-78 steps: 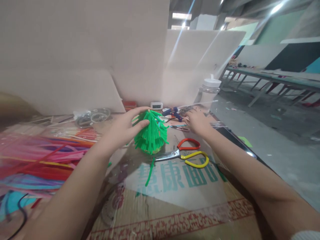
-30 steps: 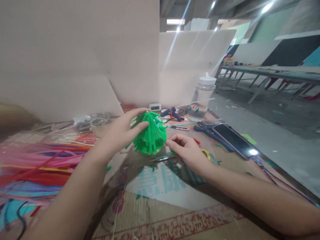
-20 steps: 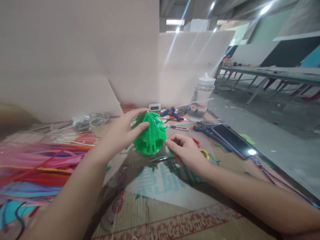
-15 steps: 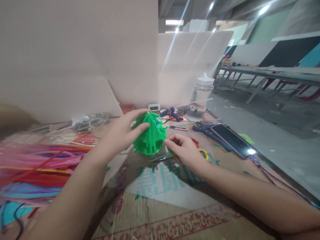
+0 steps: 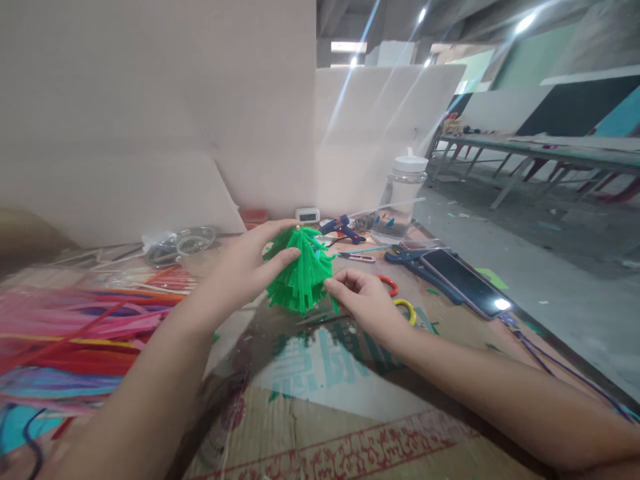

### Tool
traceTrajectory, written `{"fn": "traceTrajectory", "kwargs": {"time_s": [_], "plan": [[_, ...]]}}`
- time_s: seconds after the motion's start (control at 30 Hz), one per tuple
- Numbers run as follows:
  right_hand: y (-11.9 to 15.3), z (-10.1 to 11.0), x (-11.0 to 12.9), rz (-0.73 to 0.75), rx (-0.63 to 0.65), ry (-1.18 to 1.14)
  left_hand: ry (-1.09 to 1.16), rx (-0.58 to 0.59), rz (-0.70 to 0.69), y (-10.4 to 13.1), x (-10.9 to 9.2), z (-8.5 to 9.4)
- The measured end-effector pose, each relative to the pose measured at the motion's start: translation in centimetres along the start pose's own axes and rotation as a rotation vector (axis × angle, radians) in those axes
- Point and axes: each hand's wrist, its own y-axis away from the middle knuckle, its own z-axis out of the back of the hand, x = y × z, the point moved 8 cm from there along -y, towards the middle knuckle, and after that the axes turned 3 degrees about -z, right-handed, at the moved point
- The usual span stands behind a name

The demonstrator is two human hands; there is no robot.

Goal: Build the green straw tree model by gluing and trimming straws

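A cone of green pipe cleaners (image 5: 301,283), layered like a small tree, stands tilted a little above the table in the middle of the view. My left hand (image 5: 267,252) grips it from the left, thumb on the front and fingers over the top and behind. At its lower right edge, my right hand (image 5: 360,293) pinches the end of a green pipe cleaner between thumb and forefinger. Scissors with one red and one yellow handle loop (image 5: 407,310) lie partly under my right hand, their blades pointing left.
Coloured pipe cleaners (image 5: 85,327) spread across the left. Behind the cone are a glue gun (image 5: 345,229), a small digital clock (image 5: 307,215) and a craft knife (image 5: 357,258). A water bottle (image 5: 400,200), blue-handled pliers (image 5: 425,270) and a phone (image 5: 465,283) stand or lie to the right.
My right hand has shifted slightly left against the cone's edge, with the pipe cleaner's end. The left hand keeps its hold, and the cone has barely turned.
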Motion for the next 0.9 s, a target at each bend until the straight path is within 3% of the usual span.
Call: {"fn": "traceTrajectory", "kwargs": {"time_s": [0.57,0.9], "plan": [[0.2,0.0,1.0,0.014,-0.002,0.069,-0.022,0.001,-0.029,0.2,-0.1,0.0],[0.4,-0.2,0.8,0.027,0.099,0.086,0.007,-0.003,-0.023,0.1,0.6,0.0]]}}
